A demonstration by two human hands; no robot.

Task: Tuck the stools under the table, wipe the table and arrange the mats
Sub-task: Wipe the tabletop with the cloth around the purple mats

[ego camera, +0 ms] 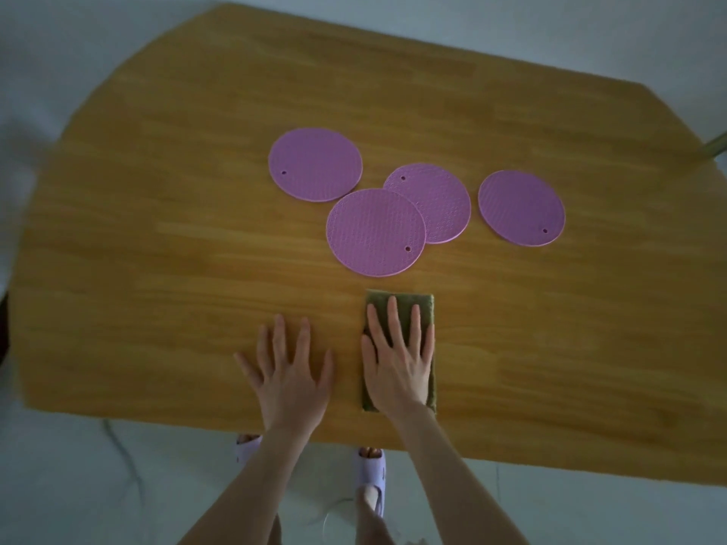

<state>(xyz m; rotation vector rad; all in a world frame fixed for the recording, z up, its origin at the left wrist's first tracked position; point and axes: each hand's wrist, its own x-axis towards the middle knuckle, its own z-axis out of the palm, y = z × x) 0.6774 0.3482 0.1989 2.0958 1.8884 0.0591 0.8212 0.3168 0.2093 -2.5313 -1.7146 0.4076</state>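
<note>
The right hand presses flat, fingers spread, on a folded olive-green cloth at the near side of the wooden desk, likely for even wiping. The left hand, splayed, braces beside. Four round purple silicone mats lie beyond.

- Wooden table: warm yellow-brown top with lengthwise grain, seen from above
- Far-left mat: round, purple, textured, lying flat, with a small hole near its lower-left rim
- Front mat: same kind, nearest the table's front edge; it lies over the left part of the middle mat, its far rim meets the far-left mat, and its hole is at the lower right
- Middle mat: flat and partly covered, with its hole near the far rim
- Right mat: flat, lying apart from the others, hole at the lower right
- Cloth: olive-green, folded into a rectangle, lying flat just in front of the front mat, pressed under the right hand
</note>
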